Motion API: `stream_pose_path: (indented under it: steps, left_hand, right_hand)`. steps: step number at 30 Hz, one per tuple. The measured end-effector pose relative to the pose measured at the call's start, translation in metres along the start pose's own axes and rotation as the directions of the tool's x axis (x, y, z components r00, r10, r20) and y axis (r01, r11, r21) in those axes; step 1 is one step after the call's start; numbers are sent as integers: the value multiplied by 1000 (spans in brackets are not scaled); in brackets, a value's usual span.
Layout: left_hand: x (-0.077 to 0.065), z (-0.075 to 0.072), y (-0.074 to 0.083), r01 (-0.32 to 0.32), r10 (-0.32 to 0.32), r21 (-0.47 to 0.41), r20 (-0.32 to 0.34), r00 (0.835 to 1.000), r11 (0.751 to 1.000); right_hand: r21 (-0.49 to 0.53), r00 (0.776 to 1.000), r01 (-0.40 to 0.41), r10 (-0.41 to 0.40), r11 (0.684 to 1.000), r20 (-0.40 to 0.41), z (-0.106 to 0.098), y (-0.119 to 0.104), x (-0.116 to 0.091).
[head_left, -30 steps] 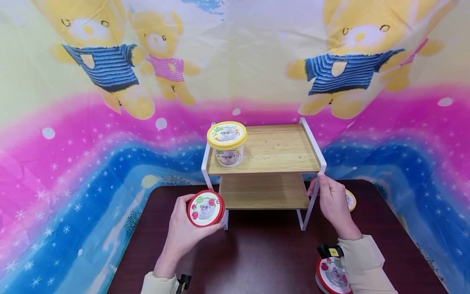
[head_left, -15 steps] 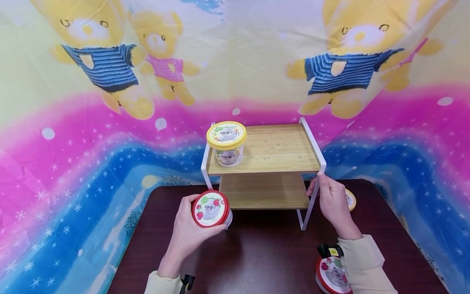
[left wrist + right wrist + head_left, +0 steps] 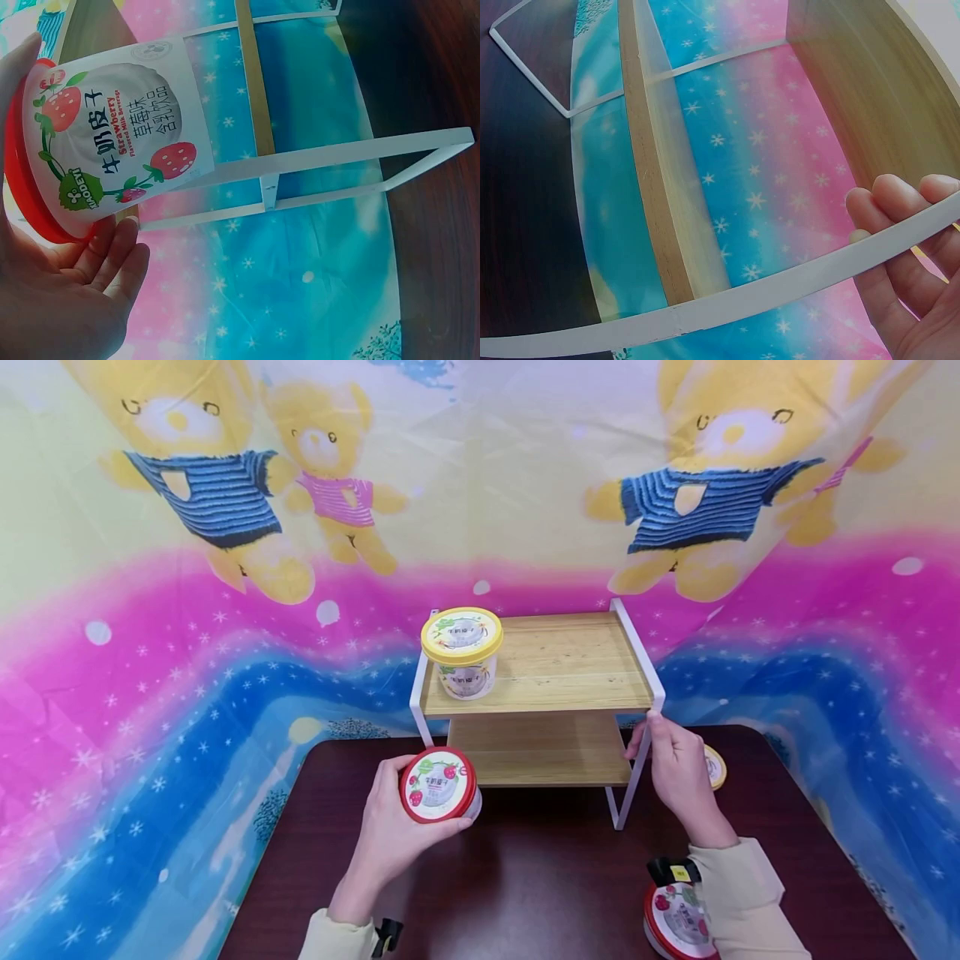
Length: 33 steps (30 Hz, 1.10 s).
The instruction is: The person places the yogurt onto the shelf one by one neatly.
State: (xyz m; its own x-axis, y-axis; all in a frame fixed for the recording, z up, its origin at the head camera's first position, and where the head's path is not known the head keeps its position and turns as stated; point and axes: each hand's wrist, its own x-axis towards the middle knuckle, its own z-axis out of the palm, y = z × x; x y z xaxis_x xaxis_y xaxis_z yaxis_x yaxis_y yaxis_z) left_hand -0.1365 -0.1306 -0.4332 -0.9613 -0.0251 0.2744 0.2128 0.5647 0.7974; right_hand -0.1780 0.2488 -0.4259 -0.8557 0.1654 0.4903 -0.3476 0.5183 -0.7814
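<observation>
Tub [image 3: 437,787] — white, round red lid, strawberry print — was up in the left hand [image 3: 393,827], which was curled round it, and it blocked the lower-left corner of a two-tier wood-and-white-metal rack [image 3: 570,660]. The right hand [image 3: 678,768] gripped that rack's white side bar [image 3: 810,273]. Yellow-lidded white tub [image 3: 461,656] sat top-left, another red-lidded tub [image 3: 675,922] stuck out under the beige right sleeve [image 3: 742,893], and a yellow-rimmed round thing [image 3: 715,768] peeked past the right hand.
</observation>
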Motion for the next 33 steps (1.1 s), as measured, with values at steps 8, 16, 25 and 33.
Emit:
stream_pose_path:
  steps: [8,16,25,33]
  left_hand:
    - [1,7,4,-17,18,-11,13,1000,1000]
    - [2,17,8,-15,17,-34,46,999,999]
    - [2,21,12,-11,13,-40,44,999,999]
    - [2,25,14,-9,11,-49,47,999,999]
  right_hand:
    - [4,1000,6,-6,1000,-1,0,-2,1]
    - [-8,1000,-5,5,1000,3,1,0,1]
    - [-18,1000,-4,5,1000,1,1,1,1]
    - [-16,1000,-3,3,1000,1,1,1,0]
